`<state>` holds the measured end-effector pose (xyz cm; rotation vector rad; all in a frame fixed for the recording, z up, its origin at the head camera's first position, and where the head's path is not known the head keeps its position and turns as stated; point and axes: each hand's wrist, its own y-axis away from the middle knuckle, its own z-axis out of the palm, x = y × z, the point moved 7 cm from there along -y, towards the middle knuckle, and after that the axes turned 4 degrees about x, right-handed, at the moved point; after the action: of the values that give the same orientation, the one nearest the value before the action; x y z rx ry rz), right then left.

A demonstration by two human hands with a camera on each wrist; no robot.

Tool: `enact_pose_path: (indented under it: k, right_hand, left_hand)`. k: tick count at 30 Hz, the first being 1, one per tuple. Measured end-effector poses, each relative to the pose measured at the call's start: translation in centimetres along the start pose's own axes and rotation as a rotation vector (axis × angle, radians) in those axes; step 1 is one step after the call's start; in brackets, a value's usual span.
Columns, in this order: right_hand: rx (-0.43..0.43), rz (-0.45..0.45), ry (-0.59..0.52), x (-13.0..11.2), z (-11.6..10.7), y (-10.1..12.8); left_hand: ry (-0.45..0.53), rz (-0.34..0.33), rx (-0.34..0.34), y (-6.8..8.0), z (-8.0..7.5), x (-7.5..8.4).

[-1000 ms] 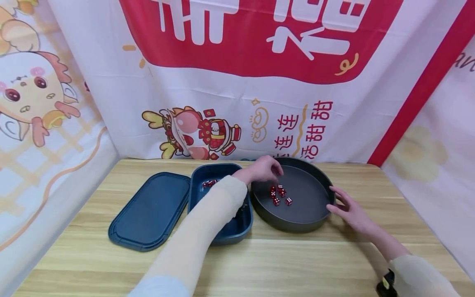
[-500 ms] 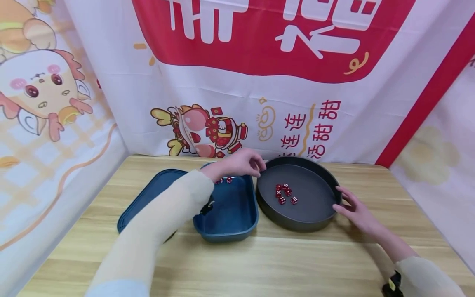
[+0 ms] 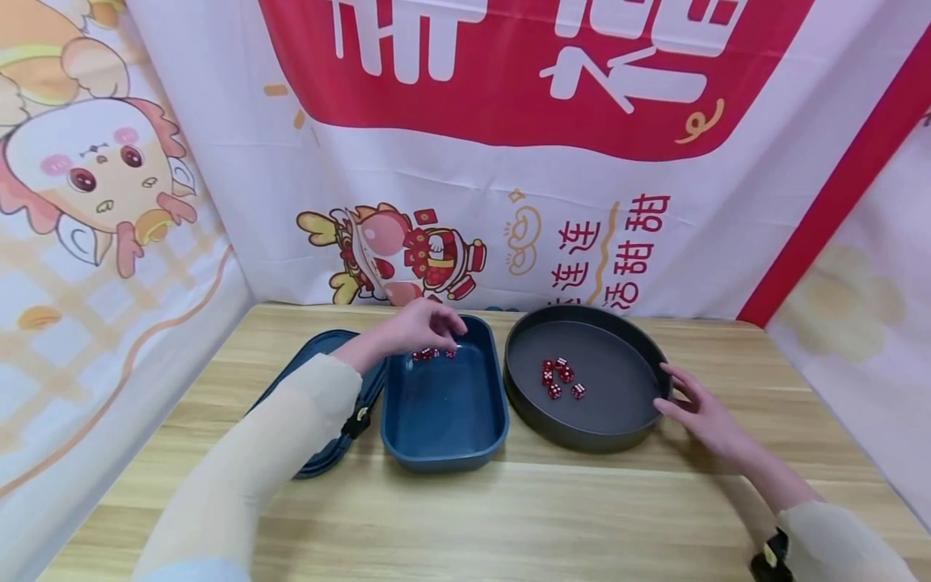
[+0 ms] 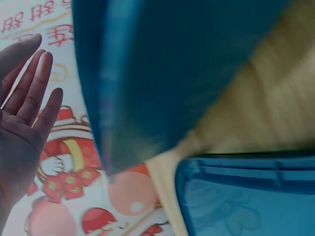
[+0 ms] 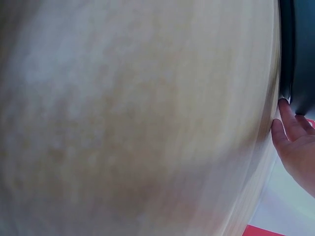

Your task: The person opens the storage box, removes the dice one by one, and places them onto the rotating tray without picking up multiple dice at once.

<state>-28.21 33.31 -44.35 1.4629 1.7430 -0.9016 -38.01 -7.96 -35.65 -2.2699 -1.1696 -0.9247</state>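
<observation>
Over blue box point(image 3: 445, 404) far end, left hand point(image 3: 422, 325) hovering, grip spread, above red dice point(image 3: 431, 353). Against black round pan point(image 3: 582, 380) rim on desk point(image 3: 509, 517), right hand point(image 3: 701, 416) resting, grip spread. Behind, on banner point(image 3: 618, 250), "连连" and "甜甜" readable.

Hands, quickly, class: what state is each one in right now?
Left hand: open, fingers straight, over the far end of the blue box, holding nothing.
Right hand: open, fingers resting on the round dark tray.
</observation>
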Motion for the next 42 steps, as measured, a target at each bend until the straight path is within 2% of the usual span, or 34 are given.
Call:
enact_pose_path:
  k: [4, 7, 21, 28, 35, 42]
  right_hand:
    - [-0.001, 0.008, -0.001, 0.0, -0.1, 0.0]
    - [-0.008, 0.014, 0.007, 0.0, -0.1, 0.0]
    - [-0.007, 0.019, 0.009, 0.0, 0.0, -0.1]
    - [-0.007, 0.025, 0.017, 0.0, 0.0, -0.1]
    - [0.002, 0.022, 0.020, 0.1, 0.0, -0.1]
    - [0.007, 0.015, 0.015, 0.1, 0.0, -0.2]
  left_hand:
    - [-0.009, -0.051, -0.020, -0.1, 0.5, -2.0]
    - [-0.037, -0.059, -0.021, -0.5, 0.8, -3.0]
    - [-0.140, -0.131, -0.044, -1.8, 1.7, -5.7]
    - [-0.202, -0.147, -0.070, -2.2, 2.2, -6.2]
    - [-0.254, -0.098, -0.079, -2.6, 2.6, -6.0]
    - [-0.281, -0.097, -0.096, -2.6, 3.1, -6.0]
